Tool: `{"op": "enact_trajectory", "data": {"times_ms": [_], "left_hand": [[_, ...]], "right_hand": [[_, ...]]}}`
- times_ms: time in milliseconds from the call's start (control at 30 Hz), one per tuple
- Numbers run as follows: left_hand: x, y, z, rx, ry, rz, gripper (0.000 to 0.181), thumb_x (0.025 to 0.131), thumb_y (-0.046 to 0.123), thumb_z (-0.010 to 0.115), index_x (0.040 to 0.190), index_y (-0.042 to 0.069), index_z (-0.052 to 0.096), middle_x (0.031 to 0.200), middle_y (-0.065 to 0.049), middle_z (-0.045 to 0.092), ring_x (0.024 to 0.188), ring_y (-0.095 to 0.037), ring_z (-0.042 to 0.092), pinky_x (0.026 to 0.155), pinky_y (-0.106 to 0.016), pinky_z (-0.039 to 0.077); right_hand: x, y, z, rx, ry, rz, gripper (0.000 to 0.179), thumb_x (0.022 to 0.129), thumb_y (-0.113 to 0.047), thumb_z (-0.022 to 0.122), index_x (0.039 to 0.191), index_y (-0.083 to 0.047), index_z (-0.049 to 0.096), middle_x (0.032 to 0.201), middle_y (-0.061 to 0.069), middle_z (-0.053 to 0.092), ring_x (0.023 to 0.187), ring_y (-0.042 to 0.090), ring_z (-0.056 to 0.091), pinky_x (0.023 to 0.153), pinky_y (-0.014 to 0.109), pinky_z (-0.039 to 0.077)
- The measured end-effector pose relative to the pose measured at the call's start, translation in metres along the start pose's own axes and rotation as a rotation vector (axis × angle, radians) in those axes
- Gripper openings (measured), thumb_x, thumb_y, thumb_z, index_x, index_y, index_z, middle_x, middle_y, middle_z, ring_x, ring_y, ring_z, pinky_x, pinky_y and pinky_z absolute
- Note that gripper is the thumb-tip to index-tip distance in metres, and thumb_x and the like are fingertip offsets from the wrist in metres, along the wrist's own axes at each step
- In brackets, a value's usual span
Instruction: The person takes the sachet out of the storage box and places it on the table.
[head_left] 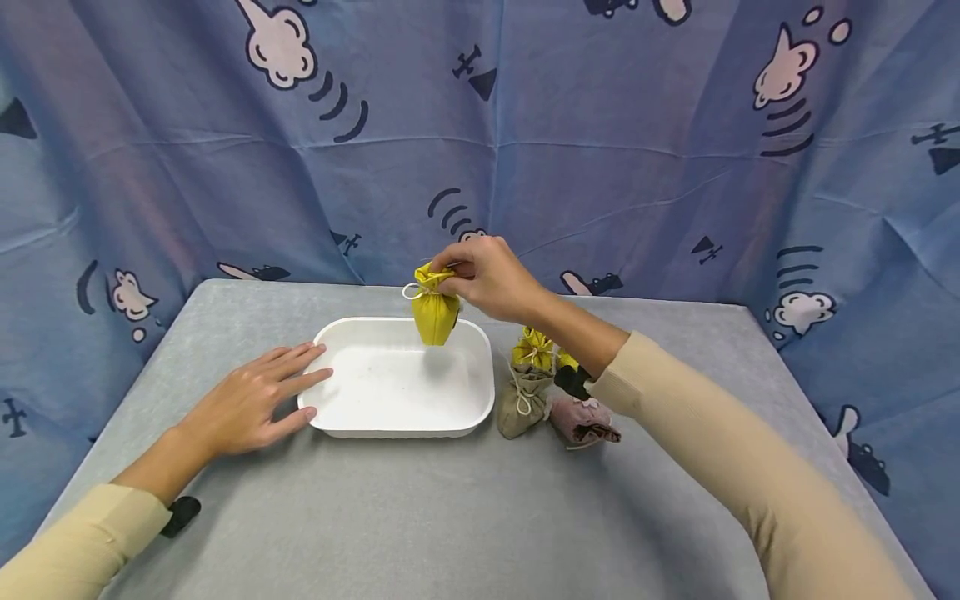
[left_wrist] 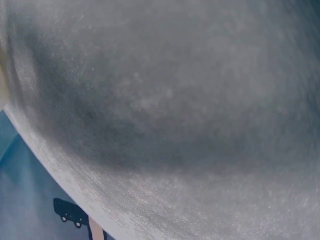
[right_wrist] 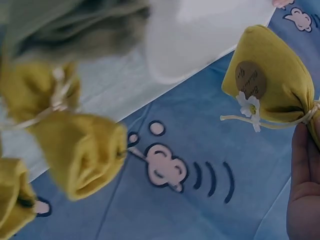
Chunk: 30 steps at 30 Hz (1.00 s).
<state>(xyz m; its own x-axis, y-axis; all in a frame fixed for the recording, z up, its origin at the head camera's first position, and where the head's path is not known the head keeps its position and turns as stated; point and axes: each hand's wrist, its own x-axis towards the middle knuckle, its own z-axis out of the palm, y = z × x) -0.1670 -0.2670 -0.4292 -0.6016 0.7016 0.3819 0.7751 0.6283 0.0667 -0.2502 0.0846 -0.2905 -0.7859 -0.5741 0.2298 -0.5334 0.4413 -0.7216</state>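
By its tied neck my right hand (head_left: 487, 275) pinches a yellow drawstring pouch (head_left: 435, 317), held up above the back right part of a white tray (head_left: 397, 433). In the right wrist view this yellow pouch (right_wrist: 270, 70) shows a round brown label and a small white flower on its cord. My left hand (head_left: 262, 400) lies with spread fingers at the tray's left rim, fingertips over the edge. The left wrist view shows mostly grey tabletop (left_wrist: 175, 100), and the hand is out of that view.
Right of the tray, a grey-green pouch (head_left: 522, 404), a yellow pouch (head_left: 534, 350) and a rolled mauve pouch (head_left: 583, 421) sit bunched together. Another yellow pouch (head_left: 567, 360) is partly hidden by my right forearm. A blue patterned curtain (head_left: 420, 167) hangs behind the table.
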Motion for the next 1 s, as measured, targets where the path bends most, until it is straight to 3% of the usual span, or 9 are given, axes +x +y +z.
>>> {"op": "enact_trajectory", "data": {"times_ms": [233,400,600,733,1000], "left_hand": [[0.000,0.000,0.001,0.000,0.000,0.003,0.052,0.089,0.035,0.068,0.135,0.012,0.062,0.147,-0.016,0.051,0.131,-0.038,0.049,0.119,-0.032,0.022],[-0.001,0.000,0.001,0.004,-0.008,-0.006,0.052,0.089,0.035,0.068,0.136,0.013,0.062,0.148,-0.015,0.050,0.132,-0.038,0.048,0.115,-0.038,0.029],[-0.001,0.000,0.000,0.004,-0.001,-0.002,0.052,0.088,0.034,0.069,0.134,0.011,0.063,0.147,-0.016,0.051,0.131,-0.038,0.049,0.118,-0.033,0.024],[-0.001,0.000,0.000,0.001,-0.001,0.001,0.052,0.088,0.034,0.069,0.134,0.011,0.063,0.147,-0.016,0.051,0.131,-0.038,0.049,0.120,-0.030,0.020],[-0.001,0.000,-0.001,0.001,0.003,-0.006,0.052,0.088,0.035,0.069,0.135,0.012,0.063,0.147,-0.016,0.051,0.131,-0.038,0.049,0.118,-0.033,0.024]], "right_hand": [[-0.013,0.017,-0.020,0.001,0.052,0.051,0.018,0.087,0.011,0.069,0.104,0.007,0.072,0.113,0.020,0.070,0.105,0.028,0.070,0.085,0.025,0.057],[-0.022,0.030,-0.034,-0.059,0.110,0.098,0.019,0.087,0.007,0.071,0.105,0.005,0.073,0.111,0.018,0.072,0.101,0.026,0.071,0.083,0.029,0.058],[-0.029,0.045,-0.044,-0.086,0.184,0.154,0.019,0.088,0.006,0.071,0.106,0.004,0.073,0.111,0.017,0.072,0.098,0.026,0.072,0.081,0.030,0.059],[-0.033,0.054,-0.045,-0.120,0.195,0.194,0.020,0.089,0.004,0.071,0.108,0.003,0.073,0.112,0.017,0.072,0.097,0.026,0.071,0.082,0.032,0.059],[-0.038,0.069,-0.043,-0.141,0.175,0.224,0.020,0.089,0.003,0.071,0.109,0.004,0.072,0.112,0.018,0.071,0.097,0.028,0.071,0.083,0.036,0.059]]}}
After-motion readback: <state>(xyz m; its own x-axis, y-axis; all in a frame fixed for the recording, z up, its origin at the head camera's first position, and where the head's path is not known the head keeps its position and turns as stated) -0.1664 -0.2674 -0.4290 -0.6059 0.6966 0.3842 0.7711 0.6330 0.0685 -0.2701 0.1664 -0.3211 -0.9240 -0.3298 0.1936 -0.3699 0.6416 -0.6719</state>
